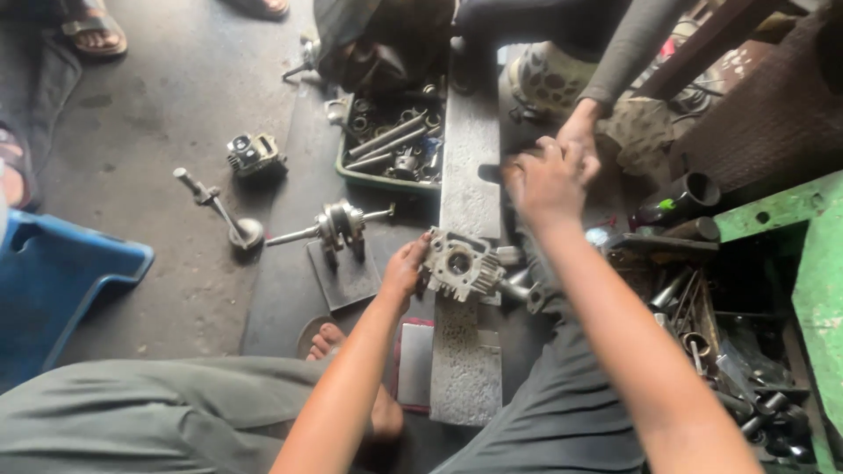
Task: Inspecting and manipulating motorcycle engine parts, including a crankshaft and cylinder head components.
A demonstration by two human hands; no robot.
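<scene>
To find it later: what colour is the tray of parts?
Green tray, seen in the head view.

Bare arms, grey-green trousers
Left hand (404, 270) and right hand (546, 180) ungloved, no sleeves, one foot bare

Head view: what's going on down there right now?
A person sits on a workshop floor. Their left hand holds a grey finned engine part on a long grey slab. Their right hand is raised further along the slab, blurred, so its grip cannot be told. Another person's hand meets it there. A crankshaft lies on a flat plate to the left, and a green tray of metal parts sits beyond.
</scene>
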